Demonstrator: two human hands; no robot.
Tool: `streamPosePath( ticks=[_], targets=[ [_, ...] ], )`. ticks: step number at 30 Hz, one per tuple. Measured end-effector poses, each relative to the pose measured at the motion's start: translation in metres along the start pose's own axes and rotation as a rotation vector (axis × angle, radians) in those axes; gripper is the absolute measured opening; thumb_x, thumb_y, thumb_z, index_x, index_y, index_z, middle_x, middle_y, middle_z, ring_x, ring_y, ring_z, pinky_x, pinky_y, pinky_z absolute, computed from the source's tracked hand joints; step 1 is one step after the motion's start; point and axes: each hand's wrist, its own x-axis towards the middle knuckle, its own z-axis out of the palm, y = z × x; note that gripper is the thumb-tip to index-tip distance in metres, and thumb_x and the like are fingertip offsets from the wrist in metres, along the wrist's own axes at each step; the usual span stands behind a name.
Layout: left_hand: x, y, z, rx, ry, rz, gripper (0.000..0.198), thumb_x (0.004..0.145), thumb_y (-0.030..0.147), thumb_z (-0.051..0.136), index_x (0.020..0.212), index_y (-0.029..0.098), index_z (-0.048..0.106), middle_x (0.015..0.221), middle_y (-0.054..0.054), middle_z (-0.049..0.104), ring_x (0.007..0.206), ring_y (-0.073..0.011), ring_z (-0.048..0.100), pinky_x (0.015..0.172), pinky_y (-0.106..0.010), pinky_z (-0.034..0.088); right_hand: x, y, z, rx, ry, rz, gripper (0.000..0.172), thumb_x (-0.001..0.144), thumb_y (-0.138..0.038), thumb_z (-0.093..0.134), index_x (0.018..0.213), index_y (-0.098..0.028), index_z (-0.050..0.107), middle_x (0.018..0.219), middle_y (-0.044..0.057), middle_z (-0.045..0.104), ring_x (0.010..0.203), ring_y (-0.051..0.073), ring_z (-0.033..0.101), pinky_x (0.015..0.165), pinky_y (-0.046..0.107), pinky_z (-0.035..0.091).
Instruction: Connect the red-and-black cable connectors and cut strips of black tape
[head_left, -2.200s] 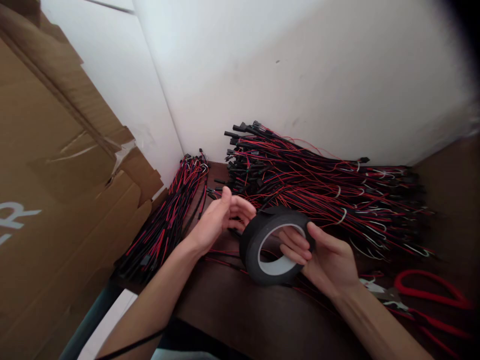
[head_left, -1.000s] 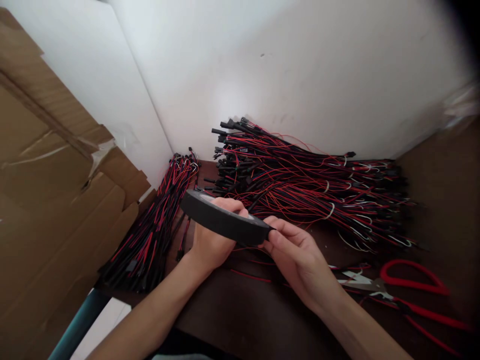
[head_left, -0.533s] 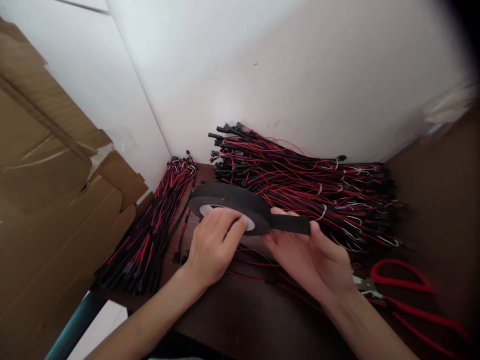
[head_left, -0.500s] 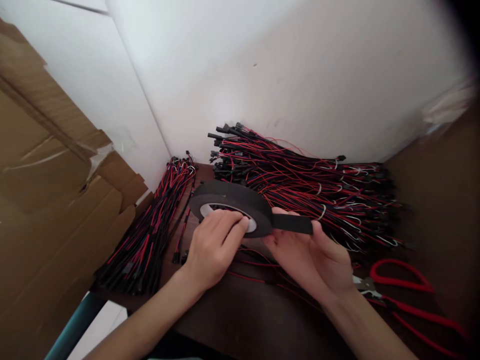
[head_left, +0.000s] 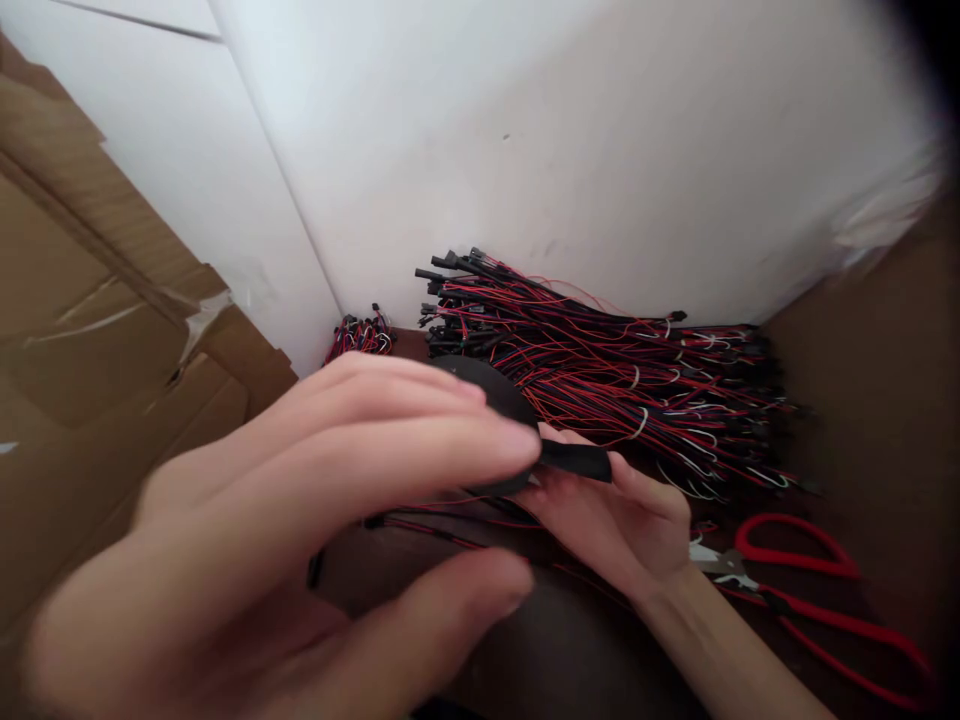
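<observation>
My left hand [head_left: 300, 500] is large and close to the camera, its thumb and fingers apart with nothing between them. Its fingertips overlap the view of a black tape roll [head_left: 487, 385], hiding most of it; whether they touch it cannot be made out. My right hand [head_left: 615, 520] is palm up beyond it, holding the roll's right side and the short loose strip of black tape [head_left: 577, 459] that sticks out to the right. Behind the roll lies a big pile of red and black wires [head_left: 600, 370] with connectors, some tied with white ties.
Red-handled scissors [head_left: 795, 590] lie at the right. A smaller wire bundle [head_left: 361, 335] shows behind my left hand. Cardboard [head_left: 97, 400] stands at the left, and a white wall [head_left: 480, 180] rises behind. Loose wires [head_left: 427, 530] cross the brown tabletop [head_left: 555, 650].
My left hand has let go of the tape roll's core, opened and come up closer to the camera, hiding the left wire bundle. My right hand has shifted slightly left with the tape.
</observation>
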Motion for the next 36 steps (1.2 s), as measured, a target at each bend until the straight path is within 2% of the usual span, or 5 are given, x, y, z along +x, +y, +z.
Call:
streamPosePath(
  ticks=[4, 10, 22, 28, 36],
  targets=[
    [0.012, -0.007, 0.010, 0.083, -0.250, -0.052, 0.051, 0.076, 0.041, 0.076, 0.123, 0.026, 0.063, 0.115, -0.007, 0.067, 0.103, -0.0267, 0.065, 0.085, -0.037, 0.058, -0.001, 0.001, 0.002, -0.007, -0.055, 0.016, 0.025, 0.071, -0.043, 0.070, 0.064, -0.022, 0.060, 0.086, 0.005, 0.050, 0.076, 0.019, 0.045, 0.072, 0.036, 0.048],
    [0.009, -0.031, 0.002, 0.195, -0.265, -0.173, 0.043, 0.079, 0.038, 0.074, 0.118, 0.022, 0.065, 0.117, -0.008, 0.063, 0.106, -0.0227, 0.061, 0.093, -0.032, 0.051, 0.002, 0.004, 0.000, 0.022, -0.149, 0.047, 0.025, 0.070, -0.041, 0.071, 0.073, -0.019, 0.063, 0.087, 0.003, 0.040, 0.077, 0.017, 0.041, 0.074, 0.034, 0.047],
    [-0.016, -0.087, 0.012, -0.658, -0.189, -0.270, 0.049, 0.074, 0.040, 0.079, 0.117, 0.020, 0.065, 0.094, -0.007, 0.068, 0.090, -0.0195, 0.066, 0.081, -0.027, 0.054, 0.003, 0.002, -0.006, 0.026, -0.218, 0.001, 0.021, 0.073, -0.038, 0.068, 0.070, -0.020, 0.058, 0.080, 0.002, 0.039, 0.074, 0.017, 0.043, 0.071, 0.034, 0.047],
    [-0.026, -0.054, 0.024, -0.711, -0.409, -0.467, 0.041, 0.086, 0.044, 0.064, 0.116, 0.017, 0.064, 0.071, -0.002, 0.070, 0.056, -0.0120, 0.063, 0.053, -0.020, 0.050, 0.007, -0.003, -0.012, 0.013, -0.016, -0.034, 0.023, 0.069, -0.039, 0.072, 0.066, -0.022, 0.059, 0.081, 0.003, 0.047, 0.077, 0.018, 0.047, 0.077, 0.037, 0.049],
    [-0.024, -0.026, 0.020, -0.093, -0.193, -0.213, 0.029, 0.079, 0.023, 0.073, 0.108, 0.024, 0.072, 0.095, 0.000, 0.078, 0.071, -0.0116, 0.073, 0.065, -0.016, 0.055, 0.012, -0.006, -0.016, -0.135, 0.034, -0.059, 0.014, 0.071, -0.030, 0.074, 0.072, -0.018, 0.067, 0.080, 0.001, 0.051, 0.074, 0.013, 0.046, 0.071, 0.028, 0.045]
  ],
)
